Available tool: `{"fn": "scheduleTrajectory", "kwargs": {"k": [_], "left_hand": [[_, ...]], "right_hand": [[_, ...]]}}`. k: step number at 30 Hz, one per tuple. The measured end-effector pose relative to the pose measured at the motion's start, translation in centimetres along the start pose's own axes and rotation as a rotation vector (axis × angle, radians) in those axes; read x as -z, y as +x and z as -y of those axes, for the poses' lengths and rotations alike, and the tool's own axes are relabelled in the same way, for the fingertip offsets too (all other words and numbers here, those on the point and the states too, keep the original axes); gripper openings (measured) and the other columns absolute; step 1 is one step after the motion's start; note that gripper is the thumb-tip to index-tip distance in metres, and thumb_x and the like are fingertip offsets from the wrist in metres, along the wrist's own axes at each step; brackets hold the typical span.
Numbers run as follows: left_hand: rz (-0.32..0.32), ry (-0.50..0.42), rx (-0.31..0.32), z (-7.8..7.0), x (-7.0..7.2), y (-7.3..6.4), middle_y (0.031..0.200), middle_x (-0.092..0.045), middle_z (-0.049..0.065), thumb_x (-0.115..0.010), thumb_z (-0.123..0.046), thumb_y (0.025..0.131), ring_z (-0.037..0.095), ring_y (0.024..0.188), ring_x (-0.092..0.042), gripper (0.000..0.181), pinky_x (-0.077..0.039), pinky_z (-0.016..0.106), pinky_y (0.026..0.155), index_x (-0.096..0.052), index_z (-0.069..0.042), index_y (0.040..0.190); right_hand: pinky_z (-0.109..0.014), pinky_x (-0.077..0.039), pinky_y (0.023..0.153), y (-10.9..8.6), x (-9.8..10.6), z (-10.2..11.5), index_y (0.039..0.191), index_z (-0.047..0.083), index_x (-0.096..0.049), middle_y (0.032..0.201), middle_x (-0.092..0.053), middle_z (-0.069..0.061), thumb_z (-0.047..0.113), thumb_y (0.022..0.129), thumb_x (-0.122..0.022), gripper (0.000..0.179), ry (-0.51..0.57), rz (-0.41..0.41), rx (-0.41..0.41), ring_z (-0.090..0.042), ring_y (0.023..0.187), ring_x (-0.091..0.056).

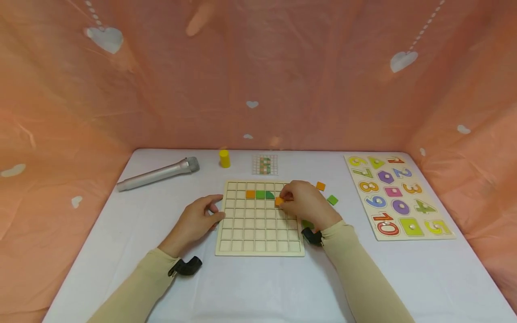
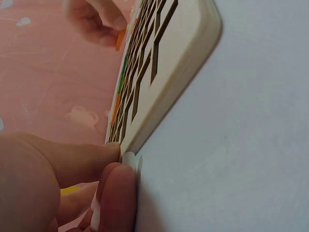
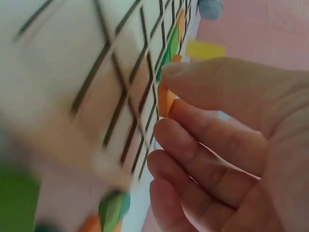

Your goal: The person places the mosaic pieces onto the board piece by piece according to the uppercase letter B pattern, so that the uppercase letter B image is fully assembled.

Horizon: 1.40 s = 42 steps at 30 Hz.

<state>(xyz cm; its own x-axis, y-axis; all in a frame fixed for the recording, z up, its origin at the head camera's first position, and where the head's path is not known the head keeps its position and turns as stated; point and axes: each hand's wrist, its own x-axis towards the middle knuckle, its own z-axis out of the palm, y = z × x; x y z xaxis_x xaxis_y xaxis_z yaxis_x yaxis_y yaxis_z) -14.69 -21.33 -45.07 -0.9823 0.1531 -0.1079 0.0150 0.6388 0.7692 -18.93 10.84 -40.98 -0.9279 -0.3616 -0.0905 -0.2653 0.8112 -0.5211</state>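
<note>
A wooden grid board (image 1: 260,246) lies on the white table, its upper rows holding an orange square tile (image 1: 251,194), a green square tile (image 1: 260,194) and a darker green rounded tile (image 1: 269,195). Thumb and fingers of my left hand (image 1: 196,217) grip the board's left edge; in the left wrist view the thumb (image 2: 89,162) lies against its rim. My right hand (image 1: 308,204) pinches another orange tile (image 1: 278,202) between thumb and forefinger, close over the grid, right of the green tiles. The right wrist view shows that orange tile (image 3: 166,99) tilted at the grid's surface.
A small pattern card (image 1: 265,164) lies behind the board, with a yellow cylinder (image 1: 224,159) and a silver microphone (image 1: 159,174) to its left. Loose orange (image 1: 321,186) and green tiles (image 1: 332,200) lie right of the board. Farther right is a number puzzle board (image 1: 365,215).
</note>
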Motion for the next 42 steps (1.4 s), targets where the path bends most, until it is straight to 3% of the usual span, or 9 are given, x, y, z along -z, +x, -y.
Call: {"fn": "scheduleTrajectory", "kwargs": {"k": [3, 10, 16, 42], "left_hand": [[0.003, 0.0, 0.003, 0.0, -0.2, 0.1, 0.102, -0.065, 0.007, -0.076, -0.017, 0.101, 0.011, 0.063, -0.063, 0.054, -0.045, 0.024, 0.068, -0.06, -0.006, 0.151], [0.005, 0.01, -0.015, -0.1, -0.3, 0.0, 0.101, -0.066, 0.006, -0.075, -0.017, 0.101, 0.011, 0.063, -0.062, 0.054, -0.044, 0.025, 0.068, -0.06, -0.005, 0.151], [0.008, 0.027, 0.007, -0.3, -0.1, -0.2, 0.102, -0.066, 0.006, -0.075, -0.018, 0.101, 0.012, 0.064, -0.061, 0.054, -0.043, 0.026, 0.065, -0.06, -0.006, 0.152], [0.0, 0.043, -0.009, 0.0, 0.1, -0.1, 0.101, -0.067, 0.005, -0.074, -0.018, 0.101, 0.011, 0.064, -0.062, 0.054, -0.044, 0.027, 0.069, -0.059, -0.006, 0.152]], "right_hand": [[-0.039, -0.06, 0.09, 0.4, -0.7, 0.6, 0.105, 0.012, -0.08, 0.103, -0.075, -0.001, 0.023, 0.094, -0.082, 0.015, 0.005, 0.004, 0.015, -0.018, 0.096, -0.068], [-0.037, -0.059, 0.089, 0.7, -1.6, 0.9, 0.105, 0.012, -0.08, 0.103, -0.074, 0.0, 0.017, 0.091, -0.078, 0.015, 0.001, 0.008, 0.034, -0.018, 0.095, -0.067], [-0.038, -0.06, 0.089, 0.8, -1.6, 1.1, 0.106, 0.012, -0.08, 0.104, -0.074, -0.001, 0.016, 0.091, -0.079, 0.015, -0.007, 0.005, 0.055, -0.018, 0.095, -0.067], [-0.037, -0.06, 0.089, 1.2, -2.0, 1.7, 0.107, 0.011, -0.081, 0.102, -0.073, -0.001, 0.018, 0.095, -0.079, 0.015, -0.071, 0.008, 0.09, -0.017, 0.095, -0.067]]}}
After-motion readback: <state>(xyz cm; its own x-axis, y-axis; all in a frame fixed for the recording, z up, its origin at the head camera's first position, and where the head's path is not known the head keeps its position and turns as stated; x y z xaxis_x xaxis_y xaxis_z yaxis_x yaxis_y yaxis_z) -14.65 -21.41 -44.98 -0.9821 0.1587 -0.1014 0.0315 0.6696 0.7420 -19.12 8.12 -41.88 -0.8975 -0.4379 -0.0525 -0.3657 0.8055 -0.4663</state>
